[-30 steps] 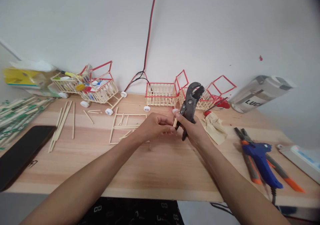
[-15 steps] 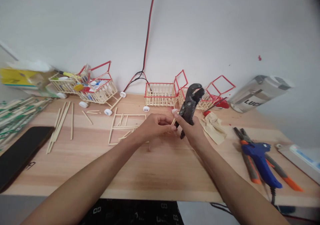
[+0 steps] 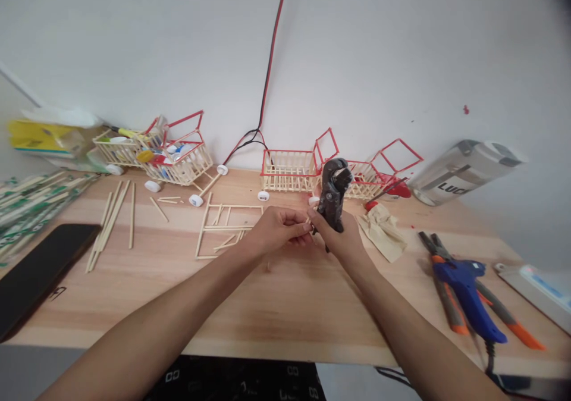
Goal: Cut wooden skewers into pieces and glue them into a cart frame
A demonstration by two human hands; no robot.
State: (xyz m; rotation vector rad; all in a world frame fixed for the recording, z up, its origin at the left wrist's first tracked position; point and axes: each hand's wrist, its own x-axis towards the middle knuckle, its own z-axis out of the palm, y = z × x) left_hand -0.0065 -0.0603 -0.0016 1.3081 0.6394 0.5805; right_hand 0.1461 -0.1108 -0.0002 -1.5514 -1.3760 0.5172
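Observation:
Over the middle of the table my right hand is closed round a black hand cutter, its worn head pointing up. The fingers of my left hand are pinched on a thin wooden stick, mostly hidden, whose end shows by my right thumb. Both hands almost touch. Left of them a flat frame of glued sticks lies on the wood, partly behind my left hand, with short cut pieces inside it.
Small stick carts with red rims stand along the wall; one cart holds bottle caps. Loose sticks and a black phone lie left. On the right are a blue glue gun, pliers, crumpled paper and a silver can.
The cutter has turned more upright and its head has dropped a little to the left. My left hand keeps its pinch on the stick. The whole view has shifted slightly.

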